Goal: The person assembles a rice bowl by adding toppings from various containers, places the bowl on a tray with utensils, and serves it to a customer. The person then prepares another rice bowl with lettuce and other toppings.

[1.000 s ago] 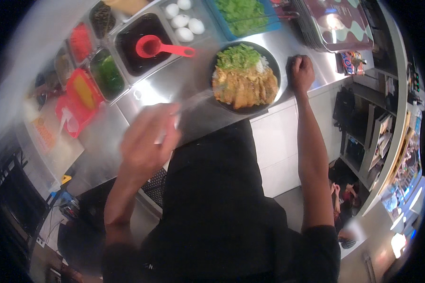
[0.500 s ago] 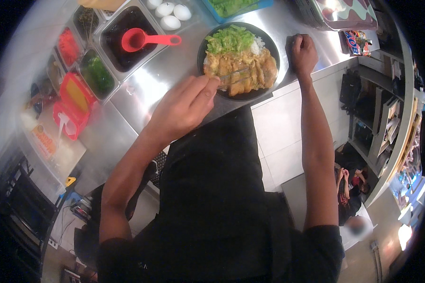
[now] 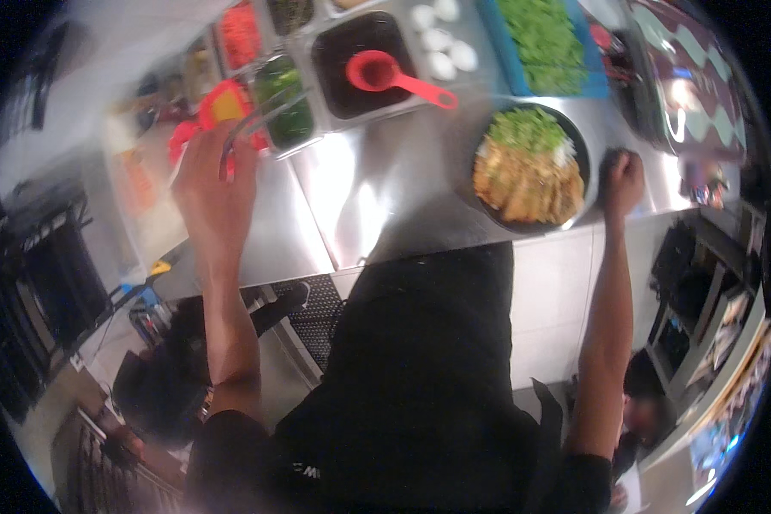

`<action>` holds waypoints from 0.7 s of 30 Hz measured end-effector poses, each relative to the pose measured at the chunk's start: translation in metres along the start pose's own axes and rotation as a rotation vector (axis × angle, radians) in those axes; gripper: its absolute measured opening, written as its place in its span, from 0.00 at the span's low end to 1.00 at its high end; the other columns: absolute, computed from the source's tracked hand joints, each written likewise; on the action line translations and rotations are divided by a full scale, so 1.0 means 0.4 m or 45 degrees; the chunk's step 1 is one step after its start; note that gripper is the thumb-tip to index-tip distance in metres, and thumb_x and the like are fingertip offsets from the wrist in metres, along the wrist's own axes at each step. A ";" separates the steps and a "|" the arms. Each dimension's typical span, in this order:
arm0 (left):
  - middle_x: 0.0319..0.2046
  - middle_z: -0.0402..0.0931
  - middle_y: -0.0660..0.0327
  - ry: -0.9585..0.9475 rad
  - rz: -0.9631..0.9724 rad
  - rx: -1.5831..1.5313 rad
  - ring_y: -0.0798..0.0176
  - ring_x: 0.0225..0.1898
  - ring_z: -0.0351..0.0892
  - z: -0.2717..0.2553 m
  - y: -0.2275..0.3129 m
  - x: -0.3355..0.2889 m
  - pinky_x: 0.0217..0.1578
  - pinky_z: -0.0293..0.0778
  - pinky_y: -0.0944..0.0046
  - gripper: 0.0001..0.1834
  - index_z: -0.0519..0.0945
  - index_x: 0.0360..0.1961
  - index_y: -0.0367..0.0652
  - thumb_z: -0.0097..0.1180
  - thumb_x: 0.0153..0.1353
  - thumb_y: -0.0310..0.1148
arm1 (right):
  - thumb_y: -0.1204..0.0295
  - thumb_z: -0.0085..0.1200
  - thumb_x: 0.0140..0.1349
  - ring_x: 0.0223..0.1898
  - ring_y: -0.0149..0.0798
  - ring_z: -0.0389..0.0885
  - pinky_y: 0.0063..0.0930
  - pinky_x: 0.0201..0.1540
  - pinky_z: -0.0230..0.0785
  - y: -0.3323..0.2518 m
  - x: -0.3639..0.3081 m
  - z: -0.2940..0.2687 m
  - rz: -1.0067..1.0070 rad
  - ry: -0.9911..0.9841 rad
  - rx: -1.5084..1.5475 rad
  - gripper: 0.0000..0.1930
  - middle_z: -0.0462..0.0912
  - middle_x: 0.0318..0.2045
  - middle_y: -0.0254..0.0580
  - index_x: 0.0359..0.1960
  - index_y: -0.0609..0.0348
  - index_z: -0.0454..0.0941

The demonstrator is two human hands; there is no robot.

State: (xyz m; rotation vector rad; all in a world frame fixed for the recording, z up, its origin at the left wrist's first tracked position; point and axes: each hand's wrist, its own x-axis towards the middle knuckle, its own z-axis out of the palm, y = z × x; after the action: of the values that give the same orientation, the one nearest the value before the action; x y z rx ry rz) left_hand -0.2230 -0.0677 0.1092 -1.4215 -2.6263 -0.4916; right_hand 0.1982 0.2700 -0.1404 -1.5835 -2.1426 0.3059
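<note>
Thin metal tongs (image 3: pixel 272 113) are gripped in my left hand (image 3: pixel 217 178), their tips over the metal container of chopped greens (image 3: pixel 284 90). Motion blurs that hand, and whether the tips touch the greens I cannot tell. My right hand (image 3: pixel 625 182) rests as a fist on the counter, just right of a dark round bowl (image 3: pixel 588 163); I see nothing in it. Inside the bowl, sliced browned meat (image 3: pixel 527 187) covers the near part, shredded lettuce (image 3: pixel 527 130) lies at the far side, and white rice (image 3: pixel 564 152) shows at the right.
A red measuring scoop (image 3: pixel 375 72) lies across a pan of dark liquid (image 3: pixel 351 96). Several white eggs (image 3: pixel 438 40) and a blue bin (image 3: pixel 512 77) of lettuce sit farther back. Red shreds (image 3: pixel 240 36) fill another container. A patterned case (image 3: pixel 690 86) stands far right.
My left hand has carried the tongs from the meat in the bowl leftward to the greens container. My right fist stays by the bowl. The whole view has shifted left.
</note>
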 end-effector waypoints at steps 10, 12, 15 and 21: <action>0.37 0.77 0.46 -0.227 -0.150 0.180 0.42 0.39 0.80 0.128 -0.151 0.011 0.41 0.78 0.48 0.11 0.78 0.40 0.32 0.52 0.62 0.31 | 0.59 0.44 0.70 0.40 0.55 0.80 0.45 0.43 0.71 -0.021 0.011 -0.002 -0.037 -0.047 -0.064 0.16 0.82 0.37 0.49 0.38 0.56 0.79; 0.38 0.76 0.46 -0.199 -0.068 0.215 0.43 0.40 0.80 0.160 -0.165 0.019 0.42 0.79 0.48 0.11 0.78 0.38 0.31 0.51 0.61 0.30 | 0.59 0.44 0.71 0.40 0.54 0.81 0.44 0.43 0.72 -0.031 0.013 -0.004 -0.035 -0.044 -0.054 0.16 0.83 0.37 0.48 0.39 0.56 0.79; 0.38 0.76 0.45 -0.229 -0.081 0.268 0.43 0.42 0.80 0.201 -0.175 0.039 0.43 0.79 0.49 0.10 0.77 0.38 0.30 0.51 0.60 0.28 | 0.59 0.44 0.71 0.40 0.53 0.82 0.43 0.44 0.72 -0.008 0.015 0.002 -0.046 -0.035 -0.077 0.16 0.83 0.38 0.47 0.39 0.55 0.80; 0.39 0.76 0.46 -0.222 -0.108 0.220 0.43 0.43 0.80 0.236 -0.207 0.029 0.44 0.79 0.49 0.10 0.78 0.39 0.30 0.51 0.60 0.26 | 0.59 0.44 0.71 0.40 0.53 0.82 0.43 0.43 0.72 0.015 0.016 0.009 -0.092 -0.057 -0.034 0.15 0.83 0.38 0.46 0.39 0.55 0.79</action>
State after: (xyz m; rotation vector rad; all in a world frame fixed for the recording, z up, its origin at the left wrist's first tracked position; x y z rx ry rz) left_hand -0.2933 -0.0688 0.0048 -1.3608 -2.7937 -0.1483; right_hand 0.2001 0.2784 -0.1448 -1.5235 -2.2409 0.2927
